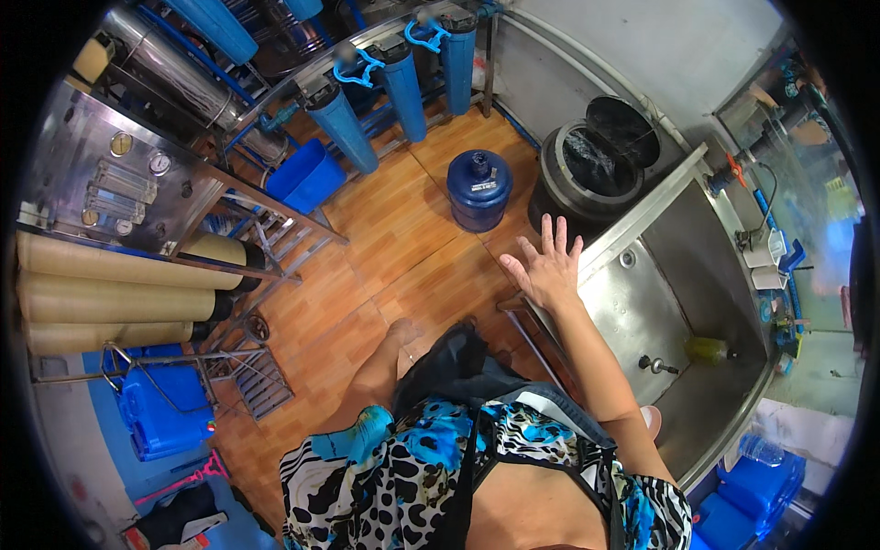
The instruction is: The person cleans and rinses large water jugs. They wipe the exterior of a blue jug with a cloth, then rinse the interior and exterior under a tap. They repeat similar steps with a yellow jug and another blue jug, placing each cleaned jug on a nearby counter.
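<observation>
My right hand (pixel 548 271) is stretched out with its fingers spread and nothing in it. It is held near the left rim of a stainless steel sink (pixel 674 275), and I cannot tell whether it touches the rim. Beyond the fingertips a blue water jug (pixel 478 192) stands upright on the floor, apart from the hand. A black barrel (pixel 550 188) with its lid tipped back is just past the hand, against the wall. My left hand (pixel 403 332) hangs low at my side over the tiled floor. Its fingers are mostly hidden, and no object shows in it.
Tall blue filter housings (pixel 399 92) line a metal frame at the back. A blue bin (pixel 307 177) sits beside a steel gauge panel (pixel 119 179) on the left. Blue jerrycans (pixel 170 412) stand at lower left. In the sink lies a bottle of yellowish liquid (pixel 706 350).
</observation>
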Tool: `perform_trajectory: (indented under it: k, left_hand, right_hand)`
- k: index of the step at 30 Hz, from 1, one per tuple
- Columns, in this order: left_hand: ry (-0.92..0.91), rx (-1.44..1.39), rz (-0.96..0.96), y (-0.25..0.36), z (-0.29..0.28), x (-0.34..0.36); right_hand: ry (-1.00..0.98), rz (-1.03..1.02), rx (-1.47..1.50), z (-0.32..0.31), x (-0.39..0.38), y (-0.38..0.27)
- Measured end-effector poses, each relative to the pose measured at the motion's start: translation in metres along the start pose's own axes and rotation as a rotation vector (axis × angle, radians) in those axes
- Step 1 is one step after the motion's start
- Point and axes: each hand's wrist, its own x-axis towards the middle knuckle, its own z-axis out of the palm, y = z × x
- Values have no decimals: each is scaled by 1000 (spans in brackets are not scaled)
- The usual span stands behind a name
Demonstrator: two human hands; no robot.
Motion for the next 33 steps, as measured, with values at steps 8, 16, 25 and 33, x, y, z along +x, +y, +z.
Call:
perform_trajectory:
  k: [8, 16, 25, 33]
  left_hand:
    - [-21, -163, 32, -3, -47, 75]
    - [7, 64, 145, 123, -201, 248]
    - [90, 255, 210, 272, -285, 382]
    - [46, 401, 202, 314, -276, 445]
  right_hand:
    - [2, 18, 81, -5, 11, -4]
    - [120, 298, 125, -14, 48, -15]
    - [87, 401, 298, -17, 58, -1]
    - [37, 513, 310, -16, 68, 1]
